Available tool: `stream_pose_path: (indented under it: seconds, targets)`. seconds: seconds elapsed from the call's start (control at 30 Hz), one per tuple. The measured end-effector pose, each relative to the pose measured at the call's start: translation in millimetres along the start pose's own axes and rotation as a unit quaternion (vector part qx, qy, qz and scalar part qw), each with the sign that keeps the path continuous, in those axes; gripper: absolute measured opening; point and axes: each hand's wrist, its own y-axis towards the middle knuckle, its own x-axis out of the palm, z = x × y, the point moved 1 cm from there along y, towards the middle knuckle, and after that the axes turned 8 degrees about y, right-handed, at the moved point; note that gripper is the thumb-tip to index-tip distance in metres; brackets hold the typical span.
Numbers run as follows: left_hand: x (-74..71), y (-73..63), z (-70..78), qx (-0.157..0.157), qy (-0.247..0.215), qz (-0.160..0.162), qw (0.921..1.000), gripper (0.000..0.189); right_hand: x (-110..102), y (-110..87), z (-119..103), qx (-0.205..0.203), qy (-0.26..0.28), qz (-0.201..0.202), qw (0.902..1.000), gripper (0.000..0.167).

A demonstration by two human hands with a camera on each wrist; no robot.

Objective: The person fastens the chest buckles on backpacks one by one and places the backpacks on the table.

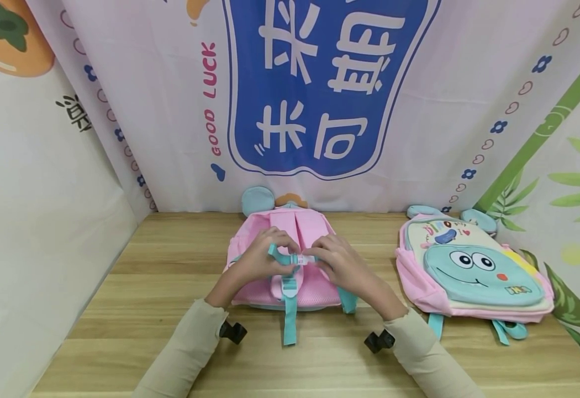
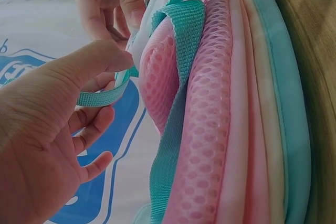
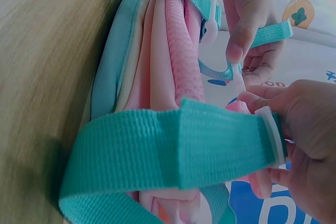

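A pink backpack (image 1: 320,290) lies on the table with its shoulder straps and mesh back facing up. Over its middle, a white plastic buckle (image 1: 304,259) on a teal chest strap (image 1: 281,255) is lifted between both hands. My left hand (image 1: 265,255) pinches the buckle's left end between thumb and fingers, the strap's loose tail sticking up past them. From the other side, my right hand (image 1: 342,262) pinches the buckle's right end. Fingers partly cover the buckle, so I cannot tell whether its halves are locked. A teal shoulder webbing (image 3: 131,150) loops below the right hand.
To the right lies a second backpack (image 1: 484,271), face up, with a smiling teal face and pink sides. A teal strap (image 1: 290,320) hangs from the first bag toward the table's front. Behind the wooden table (image 1: 136,309) stands a printed cloth backdrop (image 1: 180,138).
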Motion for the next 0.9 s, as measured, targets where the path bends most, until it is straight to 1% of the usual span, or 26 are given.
stream_pose_path:
  seconds: [0.13, 0.3, 0.47, 0.63, 0.9]
  targets:
    - [0.0, -1.0, -0.2, 0.009, -0.007, 0.007, 0.9999, 0.022, 0.6, 0.0, -0.3, -0.005, 0.001, 0.007, 1.0, 0.027]
    - [-0.1, -1.1, -0.4, 0.006, -0.017, 0.009, 0.9998, 0.023, 1.0, 0.4, -0.6, 0.002, 0.002, 0.007, 1.0, 0.025]
    - [0.1, -1.2, -1.5, 0.002, -0.014, 0.006, 0.9999, 0.023, 1.8, 0.7, -0.1, 0.003, 0.003, 0.012, 0.9999, 0.024]
    - [0.4, -0.6, -1.3, 0.007, -0.012, 0.006, 0.9999, 0.022, 2.5, 0.2, 0.9, 0.002, 0.003, 0.015, 0.9999, 0.024]
    - [-0.4, -0.1, 1.3, 0.004, -0.012, 0.008, 0.9999, 0.021, 3.8, -0.2, 1.4, 0.013, 0.011, 0.015, 0.9997, 0.024]
